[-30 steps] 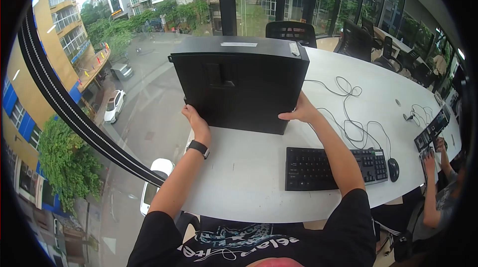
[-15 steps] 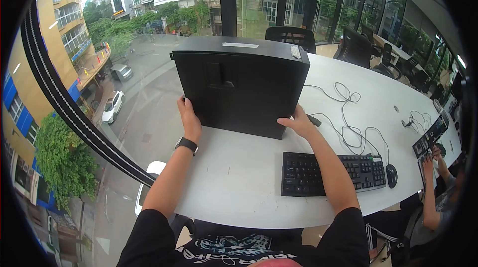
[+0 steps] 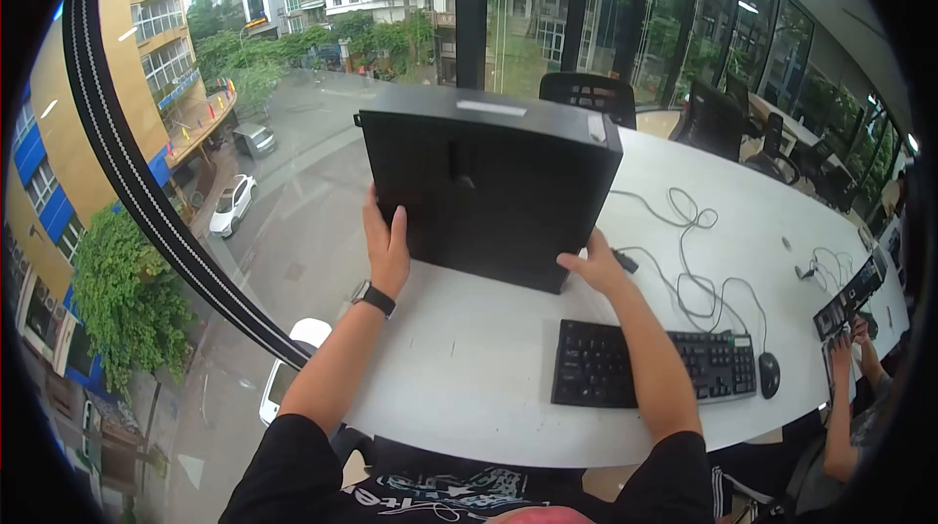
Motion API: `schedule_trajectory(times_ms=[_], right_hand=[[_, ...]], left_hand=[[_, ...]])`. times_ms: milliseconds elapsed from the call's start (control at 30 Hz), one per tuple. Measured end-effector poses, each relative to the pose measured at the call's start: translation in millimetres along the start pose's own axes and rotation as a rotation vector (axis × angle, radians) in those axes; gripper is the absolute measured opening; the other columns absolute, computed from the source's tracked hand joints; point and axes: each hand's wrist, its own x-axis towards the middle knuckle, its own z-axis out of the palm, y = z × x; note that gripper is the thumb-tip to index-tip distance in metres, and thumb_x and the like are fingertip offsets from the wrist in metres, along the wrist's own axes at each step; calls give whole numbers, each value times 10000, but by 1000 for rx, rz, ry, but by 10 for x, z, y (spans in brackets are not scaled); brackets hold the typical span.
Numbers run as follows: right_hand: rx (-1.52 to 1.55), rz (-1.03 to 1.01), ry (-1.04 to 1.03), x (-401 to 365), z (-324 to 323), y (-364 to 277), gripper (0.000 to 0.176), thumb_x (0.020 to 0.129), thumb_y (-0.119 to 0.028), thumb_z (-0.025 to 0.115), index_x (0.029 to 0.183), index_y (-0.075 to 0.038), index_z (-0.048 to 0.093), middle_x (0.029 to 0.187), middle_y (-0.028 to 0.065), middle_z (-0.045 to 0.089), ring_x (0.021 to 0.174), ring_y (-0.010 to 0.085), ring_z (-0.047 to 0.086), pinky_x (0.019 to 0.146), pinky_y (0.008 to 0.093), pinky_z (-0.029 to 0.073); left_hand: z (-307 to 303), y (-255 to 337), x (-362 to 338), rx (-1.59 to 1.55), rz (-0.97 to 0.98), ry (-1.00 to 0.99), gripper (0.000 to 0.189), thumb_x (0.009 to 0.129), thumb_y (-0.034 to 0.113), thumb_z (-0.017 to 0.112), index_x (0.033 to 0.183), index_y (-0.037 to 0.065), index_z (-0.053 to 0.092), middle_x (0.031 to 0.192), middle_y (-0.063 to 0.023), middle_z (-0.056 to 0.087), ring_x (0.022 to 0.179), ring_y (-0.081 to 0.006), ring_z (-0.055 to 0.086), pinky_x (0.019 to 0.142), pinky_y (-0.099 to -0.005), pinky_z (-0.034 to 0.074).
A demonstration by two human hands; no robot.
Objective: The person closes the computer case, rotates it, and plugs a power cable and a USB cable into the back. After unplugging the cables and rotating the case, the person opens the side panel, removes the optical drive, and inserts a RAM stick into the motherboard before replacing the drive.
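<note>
A black computer case (image 3: 493,187) stands upright on the white table (image 3: 469,329), its broad side facing me and white labels on its top edge. At its lower left side is my left hand (image 3: 389,246), thumb on the broad face and fingers around the edge. My right hand (image 3: 596,265) grips the lower right edge, its thumb on the front and the other fingers mostly hidden behind. A watch (image 3: 373,299) is on my left wrist. Below my right hand, my forearm crosses over a black keyboard (image 3: 718,366).
A black mouse (image 3: 770,375) sits right of the keyboard. Loose cables (image 3: 684,260) coil behind it. At the far right, a person's hands (image 3: 842,353) are at a dark device (image 3: 850,299). Office chairs (image 3: 586,97) stand beyond the table, and a large window is at the left.
The view has shifted, so the case and table appear slightly lower and further right. Both hands keep hold of the case; my left thumb now lies further over its face.
</note>
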Motion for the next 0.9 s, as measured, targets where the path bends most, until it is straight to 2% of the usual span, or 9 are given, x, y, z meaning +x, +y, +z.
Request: schedule_trajectory(times_ms=[233, 300, 433, 500, 633, 733, 800, 833, 900], right_hand=[[13, -73, 1, 111, -15, -51, 973, 769, -248, 813, 1541, -46, 257, 1383, 171, 542, 1308, 304, 515, 1132, 422, 369], [21, -71, 1, 51, -11, -88, 960, 771, -254, 812, 1534, -44, 268, 1380, 172, 543, 1309, 302, 517, 1130, 425, 374], [40, -104, 41, 103, -18, -117, 931, 774, -263, 805, 1523, -44, 297, 1363, 178, 552, 1281, 298, 538, 1109, 439, 402], [35, -107, 32, 25, 11, -72, 921, 775, -265, 803, 1519, -47, 308, 1355, 179, 559, 1268, 298, 547, 1103, 441, 411], [37, -74, 35, 50, 8, -137, 908, 773, -275, 803, 1515, -57, 329, 1328, 170, 581, 1246, 285, 562, 1092, 434, 420], [39, -100, 27, 47, 0, -91, 911, 772, -276, 805, 1520, -57, 333, 1327, 165, 584, 1245, 277, 564, 1082, 431, 430], [32, -130, 19, 59, -26, -58, 914, 772, -273, 807, 1522, -55, 334, 1332, 164, 582, 1247, 275, 563, 1077, 430, 435], [27, -144, 20, 61, -23, -61, 907, 772, -271, 808, 1519, -56, 340, 1337, 165, 581, 1246, 275, 564, 1075, 428, 439], [21, -148, 42, 66, -20, -20, 901, 770, -266, 820, 1505, -45, 349, 1356, 170, 574, 1241, 275, 565, 1067, 420, 446]], left_hand=[[32, -122, 19, -22, -44, -34, 507, 1061, 292, 459, 1462, -2, 359, 1412, -207, 450, 1341, -342, 423, 1149, -410, 297], [-18, -93, 13, -36, -107, -103, 508, 1075, 311, 434, 1458, -16, 360, 1423, -178, 454, 1351, -277, 411, 1163, -358, 267], [6, -83, 67, 17, -21, -49, 476, 1064, 286, 456, 1451, 22, 375, 1347, -194, 499, 1287, -330, 468, 1120, -395, 328], [-29, -73, 12, -45, -89, -104, 441, 1076, 290, 445, 1411, 6, 405, 1361, -150, 492, 1282, -257, 449, 1133, -348, 297], [-68, -99, 19, -67, -43, -103, 450, 1078, 274, 436, 1435, 5, 390, 1360, -150, 496, 1283, -255, 448, 1132, -349, 300], [-90, -76, 45, -63, -44, -104, 490, 1057, 268, 486, 1460, 13, 373, 1394, -149, 481, 1281, -252, 443, 1133, -365, 298], [-151, 78, 166, 106, 116, -5, 641, 1008, 328, 573, 1492, -16, 333, 1432, -215, 445, 1334, -335, 422, 1142, -425, 301], [-216, 199, 295, 81, 151, 44, 799, 940, 370, 676, 1521, -24, 295, 1516, -221, 374, 1418, -348, 353, 1177, -443, 258], [-230, 615, 541, 134, 248, 81, 863, 908, 395, 714, 1545, 15, 272, 1566, -203, 314, 1451, -336, 316, 1189, -455, 241]])
